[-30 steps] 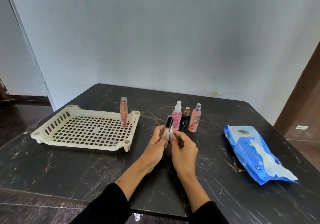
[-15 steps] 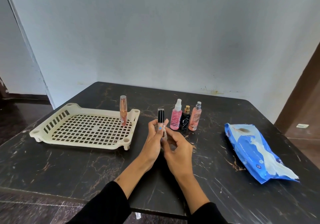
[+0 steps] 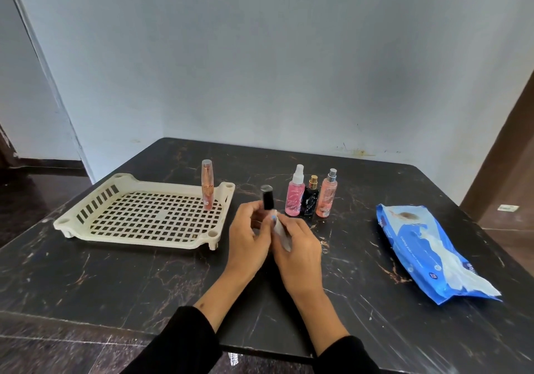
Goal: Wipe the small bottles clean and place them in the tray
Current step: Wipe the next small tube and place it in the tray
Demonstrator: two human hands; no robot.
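Dark marble table (image 3: 121,281): left hand (image 3: 248,237) grips an upright black-capped bottle (image 3: 267,197); right hand (image 3: 300,246) pinches a wipe (image 3: 279,230); tray (image 3: 86,229) lies left, nearer the left hand.

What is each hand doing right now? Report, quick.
Left hand: closed on the black-capped bottle, held upright.
Right hand: closed on a white wipe against the bottle.

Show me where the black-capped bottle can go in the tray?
Nearly all of the cream tray is bare: only the peach tube stands in its far right corner. The three bottles crowd the table beside it.
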